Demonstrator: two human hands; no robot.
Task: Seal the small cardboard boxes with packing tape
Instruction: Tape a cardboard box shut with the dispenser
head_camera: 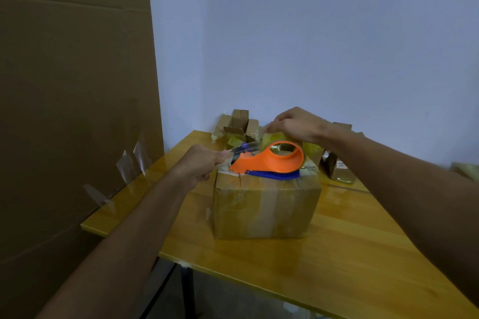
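Observation:
A brown cardboard box (264,207) stands in the middle of the wooden table (337,254), with old tape on its front. On its top lies an orange and blue tape dispenser (274,163) loaded with a clear tape roll. My right hand (293,124) holds the roll from above. My left hand (199,163) pinches the free end of the clear tape strip (243,149), stretched out to the left of the dispenser.
An open small cardboard box (238,124) sits at the back of the table. More small taped boxes (339,166) lie at the back right. A large cardboard sheet (72,111) leans at the left, with loose tape strips (132,160) stuck by the table's left edge.

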